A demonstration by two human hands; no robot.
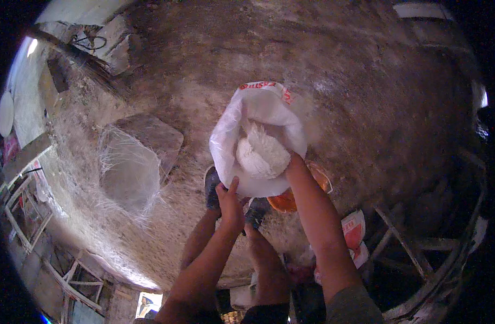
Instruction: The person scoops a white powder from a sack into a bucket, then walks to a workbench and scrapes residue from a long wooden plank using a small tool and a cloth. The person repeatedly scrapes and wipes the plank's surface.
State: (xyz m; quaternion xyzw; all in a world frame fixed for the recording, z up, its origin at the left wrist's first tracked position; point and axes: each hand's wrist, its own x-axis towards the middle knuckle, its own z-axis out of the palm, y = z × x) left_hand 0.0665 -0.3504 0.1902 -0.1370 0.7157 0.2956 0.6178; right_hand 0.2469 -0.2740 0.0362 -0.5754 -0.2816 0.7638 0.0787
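A white woven plastic sack with red print at its rim stands open before me, its mouth facing up. White powder lies heaped inside it. My left hand grips the sack's near rim, thumb up along the outside. Into the sack reaches my right hand, down at the powder's right side; its fingers are hidden by the white powder or coated with it. Just beyond the right forearm, partly under the sack, sits an orange basin.
To the left, a frayed, translucent woven sack lies open beside a flat stone slab. A broom leans at the far left. Wooden frames stand at the lower right, near a red and white bag. The floor is bare earth.
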